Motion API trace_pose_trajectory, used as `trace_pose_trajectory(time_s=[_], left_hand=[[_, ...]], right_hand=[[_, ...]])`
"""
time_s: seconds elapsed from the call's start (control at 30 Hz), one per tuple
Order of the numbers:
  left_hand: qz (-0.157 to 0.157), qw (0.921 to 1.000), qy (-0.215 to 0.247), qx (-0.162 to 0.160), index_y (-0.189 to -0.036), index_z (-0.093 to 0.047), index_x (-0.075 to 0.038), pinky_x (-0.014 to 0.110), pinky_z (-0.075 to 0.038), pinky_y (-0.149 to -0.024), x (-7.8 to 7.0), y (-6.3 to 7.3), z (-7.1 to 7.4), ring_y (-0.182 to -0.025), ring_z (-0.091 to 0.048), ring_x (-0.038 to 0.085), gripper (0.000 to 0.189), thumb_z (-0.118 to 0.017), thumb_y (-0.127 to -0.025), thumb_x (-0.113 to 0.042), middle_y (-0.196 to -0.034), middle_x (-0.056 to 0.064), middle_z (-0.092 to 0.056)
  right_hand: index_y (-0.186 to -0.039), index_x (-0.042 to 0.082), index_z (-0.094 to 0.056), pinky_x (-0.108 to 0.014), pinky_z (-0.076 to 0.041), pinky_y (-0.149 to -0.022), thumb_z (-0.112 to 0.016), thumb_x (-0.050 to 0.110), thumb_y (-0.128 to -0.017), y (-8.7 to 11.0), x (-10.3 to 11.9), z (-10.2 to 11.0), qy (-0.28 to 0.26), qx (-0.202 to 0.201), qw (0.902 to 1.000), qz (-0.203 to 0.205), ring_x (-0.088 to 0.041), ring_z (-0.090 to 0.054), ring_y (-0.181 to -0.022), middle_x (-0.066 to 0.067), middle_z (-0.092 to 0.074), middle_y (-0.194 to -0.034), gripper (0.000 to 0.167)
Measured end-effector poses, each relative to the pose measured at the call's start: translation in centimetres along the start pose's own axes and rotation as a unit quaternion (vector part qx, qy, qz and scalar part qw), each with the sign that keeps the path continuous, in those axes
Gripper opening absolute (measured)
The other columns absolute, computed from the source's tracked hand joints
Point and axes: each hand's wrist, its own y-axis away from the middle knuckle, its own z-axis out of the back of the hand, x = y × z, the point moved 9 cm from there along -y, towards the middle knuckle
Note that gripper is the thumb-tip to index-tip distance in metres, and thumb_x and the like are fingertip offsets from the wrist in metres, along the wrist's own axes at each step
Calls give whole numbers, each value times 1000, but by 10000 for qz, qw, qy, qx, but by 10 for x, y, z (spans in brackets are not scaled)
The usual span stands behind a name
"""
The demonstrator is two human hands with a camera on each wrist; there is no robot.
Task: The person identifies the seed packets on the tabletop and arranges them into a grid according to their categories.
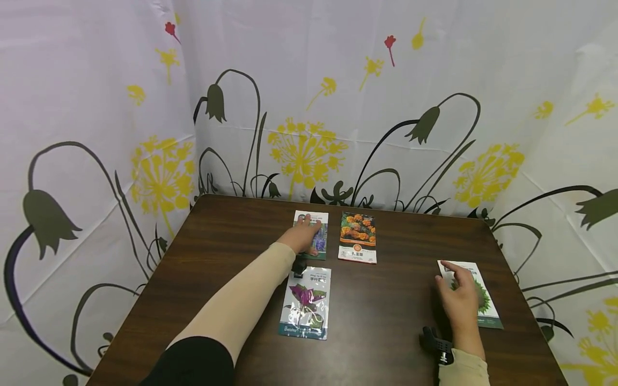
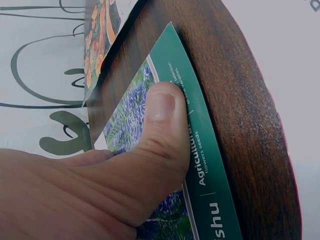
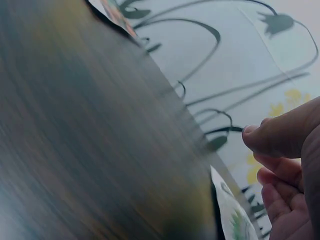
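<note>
At the back of the table, my left hand point(image 1: 300, 237) lies over a seed packet point(image 1: 321, 245) with blue-purple flowers and a green band. In the left wrist view its thumb point(image 2: 162, 112) rests flat across the packet's printed front. My right hand point(image 1: 461, 300) hovers over a white seed packet point(image 1: 491, 317) with a round green plant, at the table's right side. Thumb and index finger are spread apart there, with nothing between them; the hand covers part of that packet. The right wrist view shows loosely bent fingers point(image 3: 280, 175) beside the packet.
An orange marigold packet point(image 1: 357, 236) lies just right of my left hand. Nearer me, below my left wrist, is a shiny packet point(image 1: 305, 308) with purple leaves. The dark wood table point(image 1: 381, 327) meets a flower-printed curtain point(image 1: 299, 69) at its back edge.
</note>
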Motion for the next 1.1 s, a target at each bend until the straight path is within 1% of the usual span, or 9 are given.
trace_pose_trajectory(time_s=[0.17,0.2,0.3,0.37,0.43,0.53,0.67,0.93,1.1], left_hand=[[-42,9999,-100,-8,-174,-30,-15,58,-38,-129,-1,-1,1,-169,-16,48,104,-87,-90,-38,-181,28,-13],[-44,9999,-107,-15,-174,-30,-15,58,-38,-129,0,-1,1,-168,-16,49,104,-88,-90,-38,-181,28,-13],[-30,9999,-125,-27,-174,-31,-14,59,-39,-128,2,-2,2,-168,-17,49,105,-88,-90,-38,-181,28,-14],[-30,9999,-132,-37,-173,-31,-14,59,-40,-128,2,-2,2,-168,-17,49,105,-89,-89,-38,-181,28,-15],[-34,9999,-147,-13,-173,-31,-14,58,-40,-128,2,-3,1,-168,-17,49,105,-89,-89,-39,-181,28,-14],[-59,9999,-124,23,-174,-29,-15,58,-39,-129,1,-2,1,-168,-16,48,105,-88,-90,-39,-181,28,-13],[-62,9999,-16,81,-174,-28,-15,57,-37,-131,-2,-2,0,-169,-15,48,105,-87,-90,-37,-181,27,-11],[-78,10000,-1,34,-175,-27,-16,56,-37,-130,-1,-3,-1,-169,-14,47,105,-86,-91,-38,-182,26,-11],[67,9999,105,108,-175,-25,-18,56,-36,-131,4,-2,-1,-170,-11,43,106,-85,-91,-40,-183,22,-9]], right_hand=[[-135,1,-73,-22,-36,-96,-78,-4,-93,-1,-20,18,316,-191,9977,-562,-41,-59,-125,-26,-66,-132,43],[-137,1,-73,-26,-38,-100,-77,-3,-94,-1,-24,21,334,-211,9971,-649,-43,-58,-128,-26,-65,-134,43],[-136,0,-72,-48,-44,-113,-77,-2,-95,-1,-30,29,313,-331,9961,-753,-49,-55,-138,-30,-61,-138,42],[-135,-4,-71,-63,-39,-122,-77,-2,-95,-2,-33,33,209,-401,9962,-738,-54,-48,-147,-34,-57,-142,41],[-135,-7,-69,-70,-30,-127,-75,-2,-96,-2,-36,35,198,-341,9962,-777,-57,-39,-155,-37,-55,-147,40],[-135,-8,-68,-67,-25,-132,-73,-1,-97,-3,-42,31,461,80,9937,-1015,-57,-32,-160,-37,-52,-154,39],[-133,-6,-70,-66,-28,-130,-73,-1,-96,-2,-46,25,856,565,9859,-1319,-55,-34,-159,-34,-52,-156,38],[-133,-3,-72,-69,-34,-123,-75,4,-97,-3,-46,26,960,668,9833,-1394,-54,-45,-150,-32,-54,-156,37],[-135,-1,-73,-69,-37,-120,-78,9,-97,-5,-50,25,953,843,9799,-1538,-55,-48,-147,-32,-55,-154,39]])
